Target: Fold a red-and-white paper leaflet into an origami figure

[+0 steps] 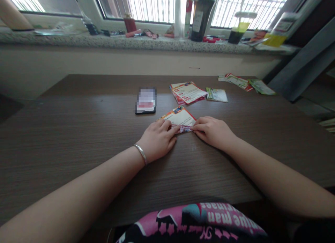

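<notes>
At frame centre, right hand point(215, 131) pinches 1 card point(183, 116), left hand point(157, 139) presses it, grip unclear — uneven pressure could crease it.

Two hands point(157, 138) point(215, 132), one phone point(146, 101), one bracelet point(141, 153)

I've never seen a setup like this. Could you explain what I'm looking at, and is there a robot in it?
No robot here, just a person's two bare hands. The single picture comes from a camera worn on the head, looking forward and down. The left hand, with a bracelet at its wrist, lays its fingers on a printed sheet. The right hand touches the sheet's right corner; whether it pinches it is hard to tell. Beyond, on the brown table, are a blurred-out phone-like device, a pile of similar sheets and some smaller printed pieces.
</notes>
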`<state>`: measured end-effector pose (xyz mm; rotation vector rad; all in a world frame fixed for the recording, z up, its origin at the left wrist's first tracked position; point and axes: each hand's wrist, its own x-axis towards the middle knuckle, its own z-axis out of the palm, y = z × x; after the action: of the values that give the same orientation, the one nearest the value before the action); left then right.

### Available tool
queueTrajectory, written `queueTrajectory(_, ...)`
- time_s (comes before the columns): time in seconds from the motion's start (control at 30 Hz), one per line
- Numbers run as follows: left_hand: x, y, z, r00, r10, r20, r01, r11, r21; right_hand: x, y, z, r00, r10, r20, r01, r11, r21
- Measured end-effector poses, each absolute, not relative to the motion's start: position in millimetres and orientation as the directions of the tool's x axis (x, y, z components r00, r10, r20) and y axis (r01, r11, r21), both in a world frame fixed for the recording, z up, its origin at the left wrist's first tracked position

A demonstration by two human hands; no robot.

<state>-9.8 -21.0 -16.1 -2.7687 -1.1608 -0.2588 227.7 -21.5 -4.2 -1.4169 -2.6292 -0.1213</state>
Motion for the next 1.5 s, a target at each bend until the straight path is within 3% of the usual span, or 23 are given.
queueTrajectory(0.3,-6.3,-21.7,-11.3,0.734,0.667,0.129,0.676,-0.736,-0.034,229.4,-22.2,-0.2,-0.571,0.806,0.155,0.818,0.574,0.034)
queueTrajectory(0.9,-6.3,-21.4,-10.0,0.786,0.596,0.166,0.613,-0.787,-0.072,238.0,-17.0,-0.3,-0.637,0.76,0.131,0.764,0.645,-0.029)
queueTrajectory(1.5,-7.5,-15.9,-9.5,0.819,0.557,0.14,0.563,-0.826,-0.01,223.2,-27.2,-0.3,-0.704,0.7,0.119,0.709,0.684,0.172)
